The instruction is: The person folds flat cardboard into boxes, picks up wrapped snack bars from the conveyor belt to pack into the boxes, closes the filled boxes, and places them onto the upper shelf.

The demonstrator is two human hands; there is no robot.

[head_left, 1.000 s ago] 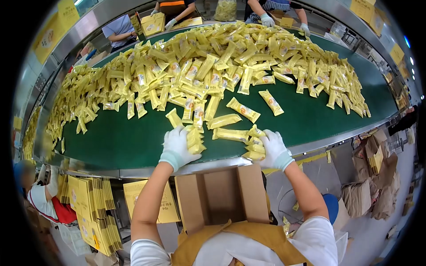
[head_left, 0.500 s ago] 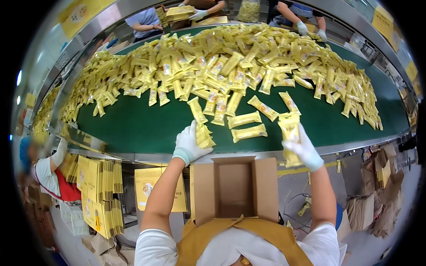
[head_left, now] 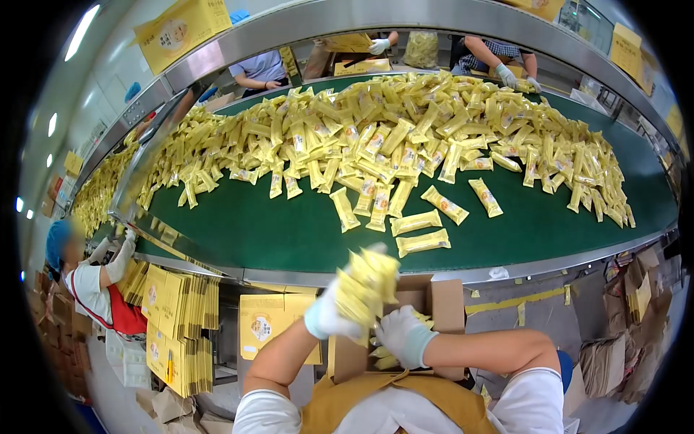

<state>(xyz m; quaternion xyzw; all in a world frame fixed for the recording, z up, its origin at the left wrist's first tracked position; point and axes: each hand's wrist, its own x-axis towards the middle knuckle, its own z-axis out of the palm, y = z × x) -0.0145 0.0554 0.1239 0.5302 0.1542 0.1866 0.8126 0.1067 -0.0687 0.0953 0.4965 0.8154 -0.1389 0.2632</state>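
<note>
A cluster of yellow wrapped snack packets [head_left: 367, 286] is gripped in my left hand [head_left: 329, 311], white-gloved and closed round it, slightly blurred, above the left part of an open cardboard box [head_left: 447, 307]. My right hand [head_left: 405, 336], also gloved, reaches into the box opening with its fingers curled over more yellow packets [head_left: 385, 356]. Packet ends show on either side of that hand; its fingertips are partly hidden. Beyond the box, loose packets [head_left: 423, 242] lie on the green conveyor belt [head_left: 303, 242], in front of a large heap of packets [head_left: 405, 137].
A metal rail [head_left: 325, 275] edges the belt near me. Flattened yellow cartons [head_left: 177, 325] stand at left, beside a co-worker in a red apron [head_left: 126, 311]. Other people work across the belt. Brown paper sacks [head_left: 600, 362] lie at right.
Both hands have come from the belt edge to the box, the left carrying its packets rightward and the right moving left and down. Packets now show inside the box. The view has tilted up.
</note>
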